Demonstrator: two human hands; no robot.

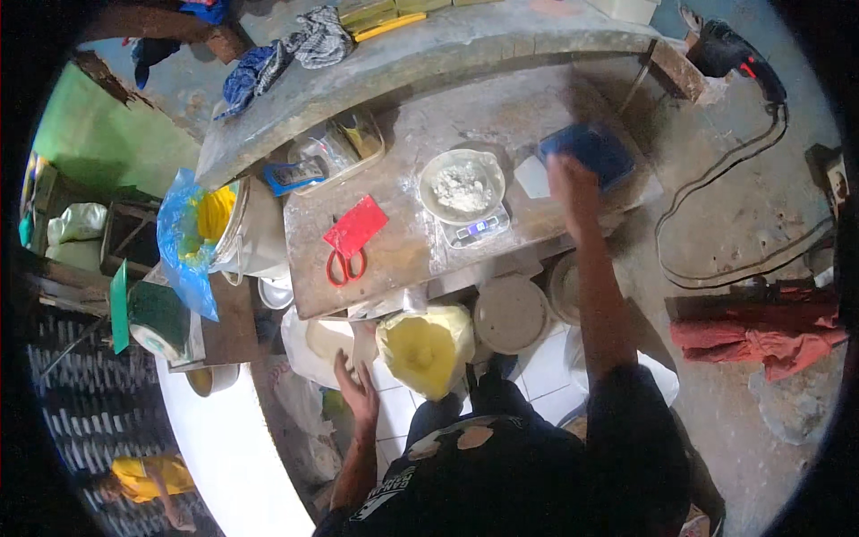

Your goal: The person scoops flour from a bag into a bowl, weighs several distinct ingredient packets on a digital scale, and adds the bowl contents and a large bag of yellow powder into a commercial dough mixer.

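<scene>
On the bench, right hand (573, 183) grasps blue tub (592, 150); left hand (358, 389) hangs released beside yellow bag (425, 347).

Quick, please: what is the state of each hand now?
Left hand: open, fingers spread, holding nothing.
Right hand: against the blue tray; grip cannot be told.

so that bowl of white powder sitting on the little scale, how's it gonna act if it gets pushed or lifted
The bowl looks wide and shallow, so it probably won't tip easily. It overhangs the small scale beneath it, so a sideways push could slide it off. The loose white powder heaped inside would likely shift or puff out if jolted. The right hand is nearest.
</scene>
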